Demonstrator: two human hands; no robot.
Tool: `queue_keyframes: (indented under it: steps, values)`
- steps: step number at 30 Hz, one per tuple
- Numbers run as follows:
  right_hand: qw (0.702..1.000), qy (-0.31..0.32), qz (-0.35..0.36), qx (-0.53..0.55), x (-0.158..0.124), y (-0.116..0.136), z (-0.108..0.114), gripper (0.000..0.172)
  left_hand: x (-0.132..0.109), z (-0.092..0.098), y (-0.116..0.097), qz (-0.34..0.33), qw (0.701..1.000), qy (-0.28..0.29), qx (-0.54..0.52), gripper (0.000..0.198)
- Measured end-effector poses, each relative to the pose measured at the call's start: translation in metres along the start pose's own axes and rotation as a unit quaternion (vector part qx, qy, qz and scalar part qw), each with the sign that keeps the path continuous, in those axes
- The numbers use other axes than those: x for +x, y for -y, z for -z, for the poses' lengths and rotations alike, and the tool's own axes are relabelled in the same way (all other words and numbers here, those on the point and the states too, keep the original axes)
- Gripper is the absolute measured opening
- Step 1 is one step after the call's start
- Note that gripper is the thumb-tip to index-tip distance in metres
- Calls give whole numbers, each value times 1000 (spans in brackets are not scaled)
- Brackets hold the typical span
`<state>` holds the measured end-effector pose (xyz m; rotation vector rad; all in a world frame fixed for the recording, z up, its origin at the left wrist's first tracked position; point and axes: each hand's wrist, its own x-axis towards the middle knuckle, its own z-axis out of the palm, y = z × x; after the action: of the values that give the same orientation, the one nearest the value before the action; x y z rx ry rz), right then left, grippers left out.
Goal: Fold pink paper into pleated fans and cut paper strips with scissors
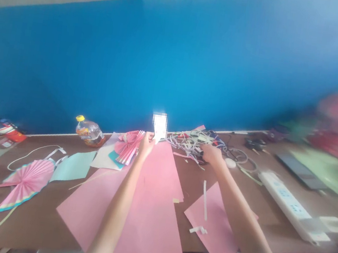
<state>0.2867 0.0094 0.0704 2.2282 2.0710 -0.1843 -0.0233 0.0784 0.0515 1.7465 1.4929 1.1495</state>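
Observation:
My left hand (145, 145) grips a small white rectangular piece (160, 127), held upright near the blue wall; its surface is blurred out. A pink pleated paper fan (127, 148) lies just left of that hand. Over at the tangled heap of paper strips (187, 145), my right hand (212, 154) is closed at the heap's right side, and what its fingers hold is hidden. Large pink paper sheets (146, 219) spread beneath my left forearm. A smaller pink sheet (213, 225) with white paper scraps (199, 230) on it lies by my right forearm.
A bottle of dark drink (90, 132) stands at the back left. Another pink pleated fan (31, 180) and a light blue sheet (73, 166) lie left. To the right are a white power strip (287, 204), a dark phone-like slab (302, 172) and keys (256, 145).

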Motion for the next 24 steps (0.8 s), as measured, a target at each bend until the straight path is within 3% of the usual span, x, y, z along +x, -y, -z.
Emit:
queue_keyframes:
  steps: [6, 11, 14, 19, 24]
  values:
    - [999, -14, 35, 6, -2, 2, 0, 39, -8, 9, -19, 88, 967, 125, -204, 42]
    - [996, -13, 87, 29, -6, -10, 12, 37, -9, 10, -23, 104, 959, 138, -226, 51]
    - [995, -23, 83, 50, -10, -15, 24, 41, -9, 8, -23, 104, 957, 161, -219, 54]
    - [993, -108, 29, 41, -21, -13, 37, 38, -12, -9, -23, 83, 966, 152, -193, 34]
    - [988, -149, 26, 30, -20, -10, 31, 41, -12, -21, -23, 31, 970, 140, -196, 15]
